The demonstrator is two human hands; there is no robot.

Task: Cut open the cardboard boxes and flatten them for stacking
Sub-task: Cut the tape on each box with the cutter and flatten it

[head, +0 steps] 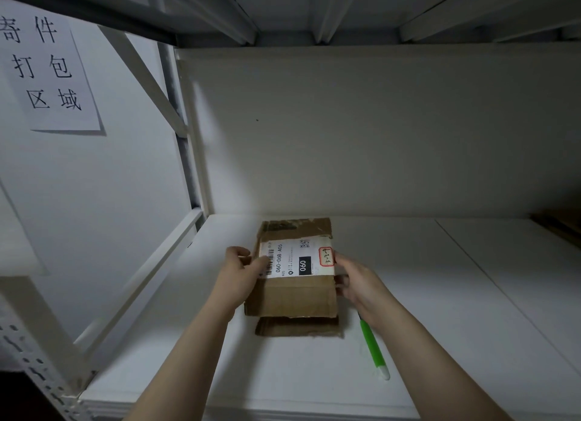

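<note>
A small brown cardboard box (pixel 294 295) with a white shipping label on top lies on the white shelf board (pixel 440 310). My left hand (pixel 240 271) grips its left side, thumb on the label. Along its right edge my right hand (pixel 353 282) holds on, fingers curled round the side. A flat piece of cardboard (pixel 298 326) pokes out from under the box's near end. A green cutter (pixel 372 346) with a white tip lies on the board just right of my right forearm, untouched.
The white metal rack frame (pixel 135 282) runs along the left, with a diagonal brace and a paper sign (pixel 47 65) on the side wall. A white back panel (pixel 377 131) closes the shelf. Brown cardboard (pixel 559 225) shows at the far right edge.
</note>
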